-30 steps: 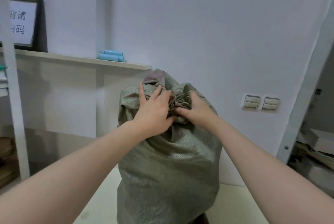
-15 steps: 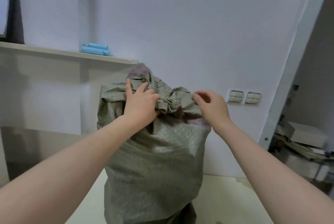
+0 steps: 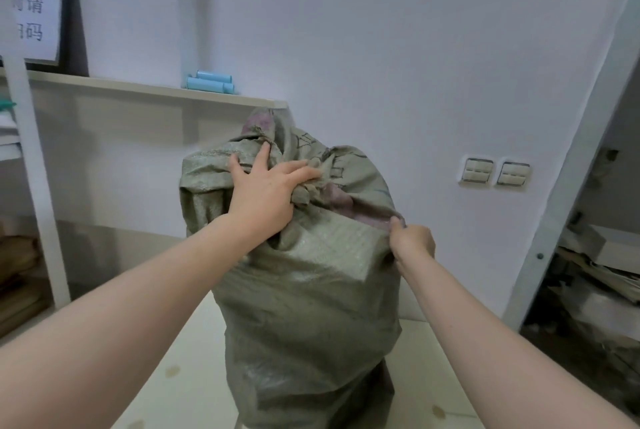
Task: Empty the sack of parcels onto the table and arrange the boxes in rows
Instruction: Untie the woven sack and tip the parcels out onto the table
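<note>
Pale lilac wall behind and a cream-topped table [image 3: 180, 380] below set the scene. The left hand [image 3: 265, 198] lies over the gathered neck of the grey-green woven plastic sack [image 3: 304, 307]. Its thumb and forefinger are spread up the cloth, and the other fingers curl over the bunched knot and hold it. The right hand [image 3: 412, 241] is closed in a tight pinch on a fold of the rim at the sack's right shoulder, with the cloth drawn out sideways.

The sack stands upright on the table, full, and a hard square corner presses through the weave just below the neck. No boxes lie on the table, so I judge this to be the opening step, with the mouth being worked loose and nothing emptied yet. The next move likely calls for spreading the mouth wide, then taking a grip low on the sack and tipping it over the bare table. The load looks bulky, so it would need a controlled tilt away from the edges.

Writing is scarce. Faded dark outline print runs across the sack's top — too creased to read — beside a purplish patch. On the pale wooden shelf [image 3: 138, 89] at upper left stands a black-framed white notice [image 3: 34, 16] showing 请 and 码, the rest cut off. The light-blue rolls [image 3: 209, 82] and the two white wall switches [image 3: 495, 172] show no label.
</note>
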`<action>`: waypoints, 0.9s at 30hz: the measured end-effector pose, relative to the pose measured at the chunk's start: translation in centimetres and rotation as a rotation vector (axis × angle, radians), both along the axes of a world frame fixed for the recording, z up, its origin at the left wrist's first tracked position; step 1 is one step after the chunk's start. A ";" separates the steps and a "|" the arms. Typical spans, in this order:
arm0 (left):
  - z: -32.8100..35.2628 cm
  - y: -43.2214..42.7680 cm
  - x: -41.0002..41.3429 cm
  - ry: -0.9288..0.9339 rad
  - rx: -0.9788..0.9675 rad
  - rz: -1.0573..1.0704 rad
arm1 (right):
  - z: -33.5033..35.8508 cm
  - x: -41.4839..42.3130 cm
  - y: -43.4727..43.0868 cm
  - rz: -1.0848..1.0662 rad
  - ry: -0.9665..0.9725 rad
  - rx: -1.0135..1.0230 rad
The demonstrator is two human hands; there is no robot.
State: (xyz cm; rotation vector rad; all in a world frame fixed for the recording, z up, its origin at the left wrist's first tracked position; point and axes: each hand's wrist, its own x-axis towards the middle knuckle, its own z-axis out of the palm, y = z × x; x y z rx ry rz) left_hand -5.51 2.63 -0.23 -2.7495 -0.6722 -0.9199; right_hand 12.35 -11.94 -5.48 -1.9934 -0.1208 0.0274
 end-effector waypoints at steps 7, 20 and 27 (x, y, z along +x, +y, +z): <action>-0.5 -0.8 -1.8 0.076 -0.041 0.054 | 0.0 -0.9 0.1 0.124 -0.251 0.063; 0.7 -6.4 1.2 -0.059 -0.089 0.180 | 4.0 -2.3 -3.4 0.098 0.067 0.884; 1.5 -7.1 3.0 -0.223 -0.285 0.165 | 8.4 -1.4 -4.5 0.195 -0.063 1.005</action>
